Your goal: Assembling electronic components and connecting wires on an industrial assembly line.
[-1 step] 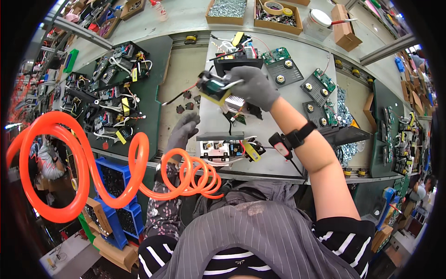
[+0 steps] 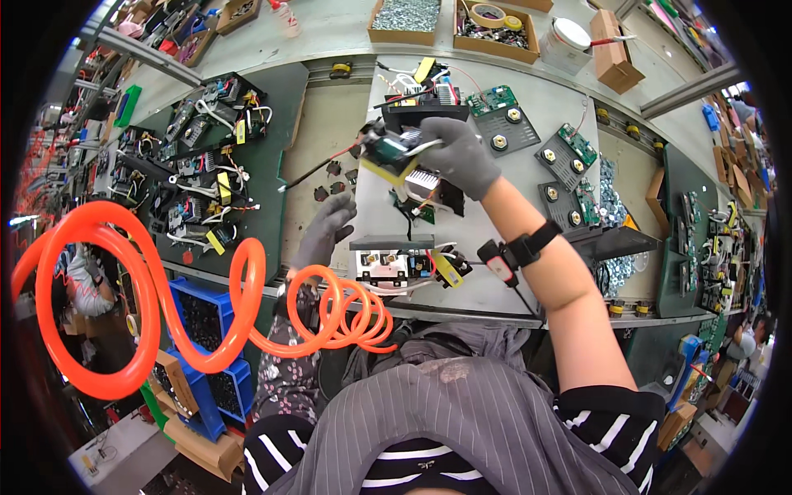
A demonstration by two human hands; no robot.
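Observation:
Above the middle of the bench, my gray-gloved right hand (image 2: pixel 462 157) is closed on a circuit board assembly (image 2: pixel 386 150) with a yellow-edged part and trailing red and black leads. The grip seems to be on its white wires. My left hand (image 2: pixel 327 229), also gloved, hovers left of the bench's light panel with fingers stretched and nothing in it. Nearer me stands another assembly (image 2: pixel 384 266) with a dark plate, white wires and a yellow label. Behind my right hand sits a third assembly (image 2: pixel 425 115); parts with a finned metal heatsink (image 2: pixel 422 178) lie under the held one.
An orange coiled hose (image 2: pixel 103 384) hangs across the left foreground. Many assemblies (image 2: pixel 194 177) lie on a green board at left. Black plates with circuit boards (image 2: pixel 568 157) rest at right. Boxes of small parts (image 2: pixel 495 33) and a white bucket (image 2: pixel 568 40) stand at the back.
The held assembly has tilted slightly and shifted right, and its dangling lead has swung a little. My left hand has moved slightly, its fingers a bit higher.

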